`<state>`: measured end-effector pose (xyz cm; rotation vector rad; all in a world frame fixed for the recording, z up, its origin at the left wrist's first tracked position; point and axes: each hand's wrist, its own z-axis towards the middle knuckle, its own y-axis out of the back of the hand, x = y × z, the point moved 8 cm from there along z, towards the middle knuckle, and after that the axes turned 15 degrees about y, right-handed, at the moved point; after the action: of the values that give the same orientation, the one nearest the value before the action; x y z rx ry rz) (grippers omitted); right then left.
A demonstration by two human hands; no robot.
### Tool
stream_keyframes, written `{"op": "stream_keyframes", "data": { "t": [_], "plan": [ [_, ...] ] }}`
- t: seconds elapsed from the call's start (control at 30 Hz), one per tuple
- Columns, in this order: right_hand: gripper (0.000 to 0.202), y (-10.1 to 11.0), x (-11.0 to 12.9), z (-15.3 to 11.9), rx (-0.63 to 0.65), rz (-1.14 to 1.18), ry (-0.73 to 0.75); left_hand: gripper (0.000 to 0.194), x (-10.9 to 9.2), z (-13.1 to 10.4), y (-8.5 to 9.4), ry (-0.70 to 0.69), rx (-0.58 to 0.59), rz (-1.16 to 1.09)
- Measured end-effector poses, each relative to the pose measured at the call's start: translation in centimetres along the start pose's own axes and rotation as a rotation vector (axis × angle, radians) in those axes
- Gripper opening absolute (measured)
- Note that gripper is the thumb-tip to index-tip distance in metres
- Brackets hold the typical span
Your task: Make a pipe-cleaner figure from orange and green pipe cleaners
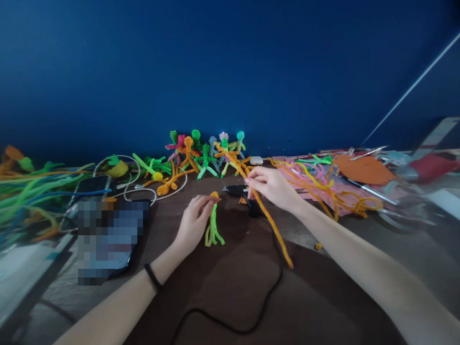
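Black cable [247, 331], six o'clock. Pinched: lime-orange chenille tassel [213, 224], left hand [196, 218], seven; orange chenille stem [272, 225], right hand [270, 187], four. Grip lightly.

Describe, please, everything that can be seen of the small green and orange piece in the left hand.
The small green and orange piece looks made of fuzzy pipe cleaner. Its orange top seems wound, though the left hand pinches it there and hides much of it. Below, several bright green strands hang down, spreading a little, their lower ends uneven and slightly bent. It is held roughly upright at the middle of the brown table; whether the strands touch the surface, I cannot tell.
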<state>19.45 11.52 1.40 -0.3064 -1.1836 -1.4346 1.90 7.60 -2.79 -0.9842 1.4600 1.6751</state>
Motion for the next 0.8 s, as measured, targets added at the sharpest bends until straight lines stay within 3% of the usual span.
{"op": "stream_keyframes", "data": {
  "t": [0.1, 0.23, 0.5, 0.63, 0.67, 0.8],
  "plan": [
    [0.014, -3.0, 0.7, -0.9, 0.149, 0.203, -0.064, 0.029, 0.5, 0.1, -0.6, 0.161, 0.117, -0.232],
    [0.015, -5.7, 1.1, -1.9, 0.223, 0.224, -0.064, 0.035, 0.7, -0.2, -1.6, 0.264, 0.215, -0.399],
    [0.013, -8.9, 1.1, -3.2, 0.304, 0.252, -0.075, 0.022, 0.2, -0.6, -1.0, 0.278, 0.174, -0.457],
    [0.013, -7.1, 0.6, -2.3, 0.297, 0.194, -0.122, 0.021, 0.2, 0.3, 0.8, 0.309, 0.120, -0.552],
    [0.012, -6.2, 0.3, -1.8, 0.294, 0.146, -0.132, 0.024, 0.4, 0.5, 0.9, 0.346, 0.154, -0.570],
    [0.010, -1.0, -1.2, -0.2, 0.248, -0.227, -0.141, 0.032, 1.5, 0.7, -0.8, 0.534, 0.468, -0.708]
  ]
}}
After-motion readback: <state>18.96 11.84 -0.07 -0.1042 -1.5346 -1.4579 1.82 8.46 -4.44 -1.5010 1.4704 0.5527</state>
